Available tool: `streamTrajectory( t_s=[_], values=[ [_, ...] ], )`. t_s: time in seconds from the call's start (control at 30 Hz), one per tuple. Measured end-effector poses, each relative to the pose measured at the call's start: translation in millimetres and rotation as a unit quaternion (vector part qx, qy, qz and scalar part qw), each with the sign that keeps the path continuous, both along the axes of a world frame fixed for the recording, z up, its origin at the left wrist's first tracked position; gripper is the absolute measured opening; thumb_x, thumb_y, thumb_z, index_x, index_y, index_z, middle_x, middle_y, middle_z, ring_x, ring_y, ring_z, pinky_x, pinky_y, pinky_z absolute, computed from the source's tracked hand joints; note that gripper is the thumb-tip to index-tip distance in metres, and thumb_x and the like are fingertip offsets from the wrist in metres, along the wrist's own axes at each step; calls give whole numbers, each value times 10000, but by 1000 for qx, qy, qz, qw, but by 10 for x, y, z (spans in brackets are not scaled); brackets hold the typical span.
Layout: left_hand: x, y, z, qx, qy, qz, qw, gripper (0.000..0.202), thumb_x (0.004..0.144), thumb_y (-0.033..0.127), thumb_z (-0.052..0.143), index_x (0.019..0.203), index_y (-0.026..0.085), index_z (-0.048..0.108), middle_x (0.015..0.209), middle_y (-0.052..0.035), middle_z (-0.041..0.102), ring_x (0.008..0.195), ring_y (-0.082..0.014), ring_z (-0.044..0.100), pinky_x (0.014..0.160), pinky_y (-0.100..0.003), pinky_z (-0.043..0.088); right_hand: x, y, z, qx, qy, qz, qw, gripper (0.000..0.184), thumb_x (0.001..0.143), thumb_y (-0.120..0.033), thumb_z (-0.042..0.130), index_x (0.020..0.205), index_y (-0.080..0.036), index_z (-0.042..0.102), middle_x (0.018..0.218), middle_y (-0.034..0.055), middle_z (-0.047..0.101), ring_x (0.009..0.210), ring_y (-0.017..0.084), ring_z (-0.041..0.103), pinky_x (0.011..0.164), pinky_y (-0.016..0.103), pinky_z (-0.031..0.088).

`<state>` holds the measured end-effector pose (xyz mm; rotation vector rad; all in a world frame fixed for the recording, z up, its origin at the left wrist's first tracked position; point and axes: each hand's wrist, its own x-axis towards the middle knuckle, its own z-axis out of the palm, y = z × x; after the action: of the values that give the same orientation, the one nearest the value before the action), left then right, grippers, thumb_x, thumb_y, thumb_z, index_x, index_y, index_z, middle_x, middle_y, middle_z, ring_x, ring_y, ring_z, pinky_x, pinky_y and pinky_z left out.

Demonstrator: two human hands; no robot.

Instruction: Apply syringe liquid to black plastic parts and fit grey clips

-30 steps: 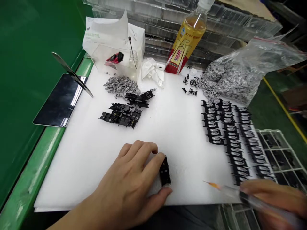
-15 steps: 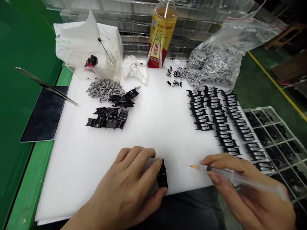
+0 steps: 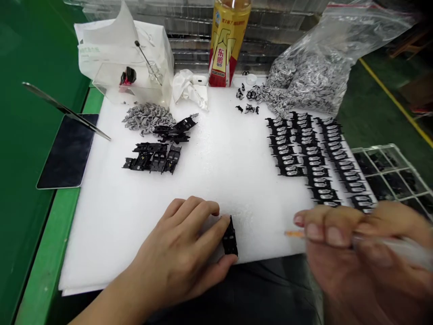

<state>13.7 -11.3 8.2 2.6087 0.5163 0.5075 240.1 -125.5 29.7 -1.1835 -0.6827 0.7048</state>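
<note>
At six o'clock on the white foam pad [image 3: 101,262], a black moulded plastic part [image 3: 230,238], standing on end and pinned by the left hand [image 3: 176,248], fingertips along its top and thumb at its base: a closed grip, seemingly to keep the part steady against the foam. Toward four o'clock, the right hand [image 3: 352,243], somewhat blurred, fingers together around a clear syringe [image 3: 399,246], its orange tip [image 3: 293,234] aimed at the part but still apart from it. At two o'clock, rows of black parts with silver inserts [image 3: 297,158] (seemingly spaced for easy picking). At ten o'clock, a cluster of loose black parts [image 3: 152,158] beside a heap of grey pieces [image 3: 147,118], and at one o'clock, a plastic bag of metal pieces [image 3: 311,79] — all within easy reach.
</note>
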Motion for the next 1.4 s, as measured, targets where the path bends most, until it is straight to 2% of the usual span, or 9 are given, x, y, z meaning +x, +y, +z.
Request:
streamTrajectory(
  t_s=[0.17,0.33,0.37,0.47,0.53,0.67,0.87,1.17,1.4],
  values=[
    [3,9,-19,-2,2,-7,1000,384,980,375,691,1267,120,679,1164,-142,630,971,-283,562,811,-454,433,-295,268,-55,23,233,97,967,161,925,-251,775,914,-230,616,676,-70,545,605,83,531,641,251,553],
    [4,13,-22,10,-3,-6,1000,383,998,393,666,1255,109,686,1144,-136,649,969,-286,574,789,-453,430,-382,337,-50,8,273,168,947,55,988,-220,649,1013,-254,613,669,-76,401,580,92,384,602,244,423],
    [3,13,-21,11,-2,-6,1000,375,1001,395,660,1243,110,690,1140,-135,652,968,-287,578,786,-453,431,-377,340,-51,4,280,186,942,68,985,-296,654,991,-253,601,666,-75,374,579,101,361,593,257,404],
    [5,16,-22,15,-3,-7,1000,354,1006,402,650,1200,111,701,1125,-137,661,978,-295,593,786,-454,440,-336,350,-81,-22,317,236,918,495,919,-690,632,781,-245,465,624,-79,285,569,118,301,573,294,360],
    [8,17,-25,18,-6,-6,1000,342,1008,402,648,1181,112,704,1113,-136,666,986,-295,601,784,-450,447,-309,352,-118,-27,339,253,905,687,906,-880,459,682,-243,331,564,-83,206,526,120,247,543,313,323],
    [23,19,-30,14,-10,-2,1000,313,1014,385,644,1163,117,709,1096,-126,676,981,-290,606,780,-450,453,-308,325,-184,0,315,244,917,744,949,-901,179,598,-246,212,479,-74,143,446,123,177,485,354,276],
    [30,20,-27,6,-6,-2,1000,299,1006,375,665,1149,116,713,1096,-119,684,979,-293,610,774,-460,459,-374,276,-208,23,251,222,942,651,1039,-739,291,614,-250,225,455,-75,133,426,128,175,473,348,286],
    [15,9,-33,16,-7,0,1000,290,1009,387,660,1127,125,707,1116,-122,686,988,-288,614,766,-451,458,-363,317,-109,-55,185,235,952,660,1015,-715,426,577,-247,264,485,-64,144,444,138,192,478,368,324],
    [21,16,-38,21,-9,3,1000,270,1029,391,627,1111,144,699,1121,-121,693,990,-278,611,765,-442,461,-256,302,-67,-104,175,283,938,698,976,-761,459,561,-238,254,473,-44,184,453,159,271,500,383,353]
  ],
)
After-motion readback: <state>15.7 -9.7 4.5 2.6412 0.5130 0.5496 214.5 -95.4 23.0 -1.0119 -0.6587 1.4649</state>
